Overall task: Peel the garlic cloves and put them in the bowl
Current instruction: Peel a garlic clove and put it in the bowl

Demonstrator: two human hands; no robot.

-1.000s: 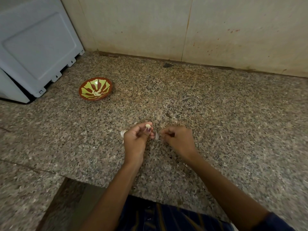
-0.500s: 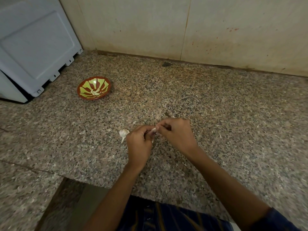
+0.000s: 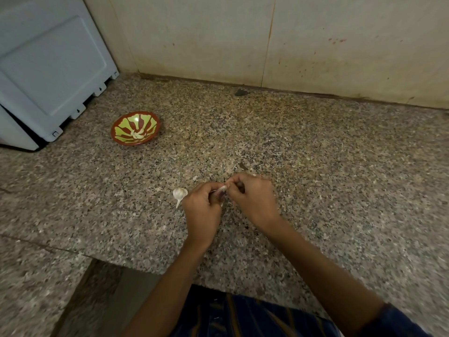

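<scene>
A person's two bare hands meet over a speckled granite countertop [image 3: 315, 166], seen from above. The left hand [image 3: 201, 210] has its fingers curled around a garlic clove [image 3: 220, 190], whose pale, pinkish skin shows between the two hands. The right hand [image 3: 252, 198] pinches the top end of the same clove with its fingertips. Just to the left of the left hand, a white garlic bulb [image 3: 180, 193] lies on the counter with its stem pointing toward the person. Well apart from the hands, toward the back left, sits a small red bowl with a yellow-green petal pattern [image 3: 135, 127]; a few peeled cloves [image 3: 137, 134] rest at its centre. A pale grey appliance [image 3: 48, 69] stands at the far left, and a stained beige tiled wall [image 3: 243, 40] runs along the back.
</scene>
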